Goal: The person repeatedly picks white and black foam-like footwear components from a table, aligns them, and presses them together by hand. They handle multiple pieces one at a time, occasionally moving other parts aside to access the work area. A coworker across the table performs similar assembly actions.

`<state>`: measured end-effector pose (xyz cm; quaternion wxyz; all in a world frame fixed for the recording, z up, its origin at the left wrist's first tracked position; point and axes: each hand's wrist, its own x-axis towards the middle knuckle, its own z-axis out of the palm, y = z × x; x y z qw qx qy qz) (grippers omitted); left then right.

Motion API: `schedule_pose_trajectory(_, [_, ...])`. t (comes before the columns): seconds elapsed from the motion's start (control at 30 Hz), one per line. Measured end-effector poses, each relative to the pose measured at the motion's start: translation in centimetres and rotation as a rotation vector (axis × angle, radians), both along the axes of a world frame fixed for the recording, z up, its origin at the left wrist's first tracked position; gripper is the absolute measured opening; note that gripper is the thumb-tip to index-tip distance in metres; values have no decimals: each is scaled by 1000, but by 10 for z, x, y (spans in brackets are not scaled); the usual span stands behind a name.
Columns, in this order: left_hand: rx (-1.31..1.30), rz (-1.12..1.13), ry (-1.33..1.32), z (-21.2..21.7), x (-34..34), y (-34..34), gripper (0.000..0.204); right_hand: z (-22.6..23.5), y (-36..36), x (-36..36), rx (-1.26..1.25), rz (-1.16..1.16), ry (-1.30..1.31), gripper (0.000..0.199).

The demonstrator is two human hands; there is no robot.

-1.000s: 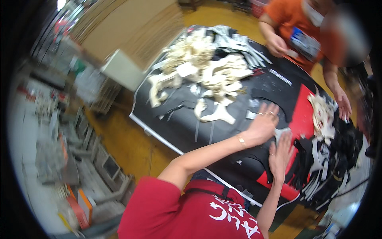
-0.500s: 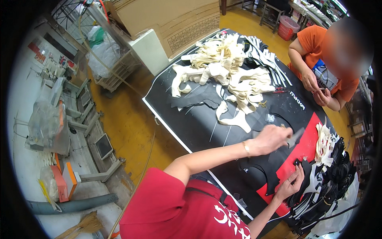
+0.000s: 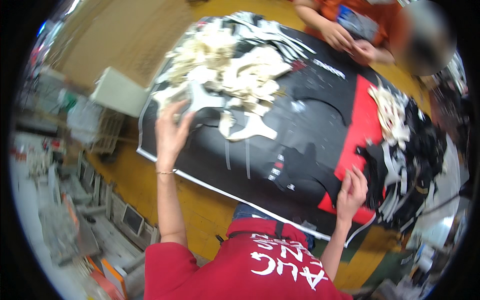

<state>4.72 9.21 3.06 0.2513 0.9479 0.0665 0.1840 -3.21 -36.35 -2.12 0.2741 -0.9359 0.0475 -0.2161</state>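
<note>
My left hand point(image 3: 172, 134) is at the left side of the black-covered table point(image 3: 225, 187), thumb and fingers spread. Just beyond its fingertips is a pale grey forked fabric piece point(image 3: 201, 98), blurred, beside a heap of cream fabric pieces point(image 3: 255, 75). Over the lower end of the red strip point(image 3: 356, 130), my right hand point(image 3: 351, 195) has its fingers drawn together; what they hold, if anything, cannot be made out. To its right lies a pile of black and white strap-like pieces point(image 3: 400, 175). A black fabric piece with small light marks point(image 3: 282, 170) lies between my hands.
Across the table a person in orange point(image 3: 320, 17) holds both hands together. Cream pieces point(image 3: 390, 112) lie past the red strip, and white strips point(image 3: 270, 32) at the far edge. A large cardboard sheet point(image 3: 120, 45) and a white box-like block point(image 3: 120, 92) stand at the left.
My left hand has swung from beside the red strip to the left by the cream heap, where the pale grey piece now shows. My right hand remains near the red strip. The view has shifted.
</note>
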Motion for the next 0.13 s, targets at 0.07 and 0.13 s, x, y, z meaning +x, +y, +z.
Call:
schedule_pose_trajectory(0.07, [385,118,-122,-21,1,-3,28,4,-1,-2,-24,-11,-11,12])
schedule_pose_trajectory(0.13, [102,2,-67,-40,2,-6,36,10,0,-3,-22,-39,14,12])
